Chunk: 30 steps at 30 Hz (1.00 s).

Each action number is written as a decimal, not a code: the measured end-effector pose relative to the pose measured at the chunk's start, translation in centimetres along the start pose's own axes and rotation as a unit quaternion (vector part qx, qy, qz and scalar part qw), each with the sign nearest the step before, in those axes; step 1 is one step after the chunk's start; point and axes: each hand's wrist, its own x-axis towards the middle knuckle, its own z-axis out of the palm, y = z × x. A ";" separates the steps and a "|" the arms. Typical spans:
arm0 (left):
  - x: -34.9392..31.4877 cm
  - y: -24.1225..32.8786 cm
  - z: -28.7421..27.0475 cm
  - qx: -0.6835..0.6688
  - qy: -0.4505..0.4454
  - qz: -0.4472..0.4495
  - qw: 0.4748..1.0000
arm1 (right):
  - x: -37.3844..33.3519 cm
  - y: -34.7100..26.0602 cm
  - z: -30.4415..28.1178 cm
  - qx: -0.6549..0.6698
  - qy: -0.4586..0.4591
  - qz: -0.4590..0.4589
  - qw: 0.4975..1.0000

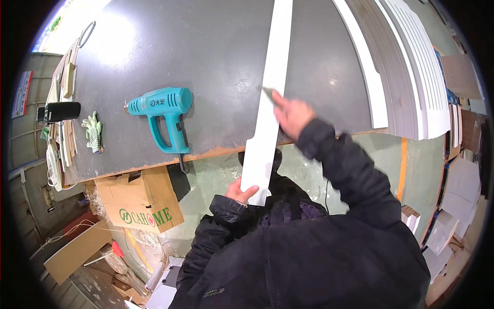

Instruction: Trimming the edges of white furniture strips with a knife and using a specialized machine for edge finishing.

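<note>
Across the tabletop's (221, 56) near edge extends a long white panel (260, 136), its wider end overhanging. The left hand (239, 193) grasps that overhanging end. The right hand's (298, 118) fingers are clenched on a small dark tool (269, 95), blurred, over the panel; from where I stand, contact cannot be confirmed. Toward the left edge lie a teal heat gun (164, 101) and a pale glove (93, 133); white strips (419, 72) are stacked at the right edge.

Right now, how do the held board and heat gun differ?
The board is long, flat and white; the heat gun is bulky and teal. The left hand grips the board; no hand holds the heat gun. The board juts past the table's near edge; the heat gun's body lies within it. Both have parts over the table.
</note>
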 end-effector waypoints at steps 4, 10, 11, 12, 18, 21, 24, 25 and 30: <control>-0.1 0.8 0.3 0.017 -0.013 0.004 1.000 | 5.5 2.0 -2.6 0.037 0.092 -0.004 0.995; -2.1 2.0 2.3 0.226 0.081 0.113 0.964 | -4.2 -0.9 -2.2 -0.070 0.004 -0.092 0.993; -2.6 2.1 2.6 0.224 0.081 0.112 0.965 | -5.0 -1.4 -2.8 -0.112 -0.022 -0.121 0.986; -2.8 2.4 3.1 0.304 0.118 0.106 0.939 | -5.2 -1.6 -3.2 -0.154 -0.046 -0.148 0.976; -3.9 2.8 4.5 0.361 0.176 0.091 0.911 | -2.4 0.0 -4.5 -0.203 -0.008 -0.168 0.965; -3.8 2.9 4.7 0.360 0.192 0.097 0.908 | 0.0 0.9 -5.6 -0.209 0.007 -0.153 0.966; -4.1 3.6 4.9 0.354 0.197 0.087 0.910 | 2.6 1.1 -6.6 -0.232 0.018 -0.127 0.964; -4.1 3.6 4.9 0.350 0.197 0.092 0.911 | 3.4 1.2 -7.0 -0.231 0.017 -0.127 0.965; -4.0 3.0 4.3 0.330 0.197 0.071 0.920 | 8.0 3.0 -8.3 -0.235 0.039 -0.086 0.967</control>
